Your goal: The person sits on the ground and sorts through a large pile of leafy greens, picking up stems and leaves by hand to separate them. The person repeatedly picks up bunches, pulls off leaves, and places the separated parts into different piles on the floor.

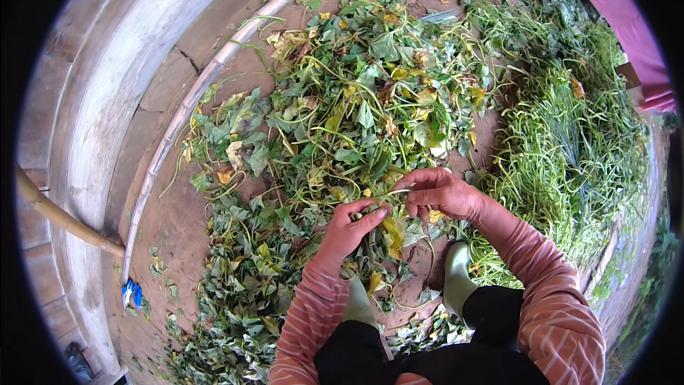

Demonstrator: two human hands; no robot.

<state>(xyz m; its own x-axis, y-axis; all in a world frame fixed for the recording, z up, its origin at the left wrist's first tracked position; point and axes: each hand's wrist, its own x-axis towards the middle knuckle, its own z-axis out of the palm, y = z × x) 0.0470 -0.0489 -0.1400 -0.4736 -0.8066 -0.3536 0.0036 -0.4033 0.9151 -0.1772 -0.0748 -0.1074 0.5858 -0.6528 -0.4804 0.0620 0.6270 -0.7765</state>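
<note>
My left hand (pixel 350 227) pinches a thin green vine stem (pixel 393 193) between thumb and fingers, with short stem ends showing at its curled fingers. From there the stem runs across to my right hand (pixel 444 195), whose fingers are bent around its other end. Both hands are held over a large heap of leafy vines (pixel 342 112), where green leaves mix with yellow and dry brown ones. A yellowed leaf (pixel 394 236) hangs just below the hands.
Stripped green stems (pixel 550 166) lie piled to the right. Loose leaves (pixel 235 305) cover the ground at lower left. A long bamboo pole (pixel 176 128) borders the heap, beside a pale concrete ledge (pixel 96 133). Pale boots (pixel 458 278) stand between the piles. Pink cloth (pixel 614 5) hangs upper right.
</note>
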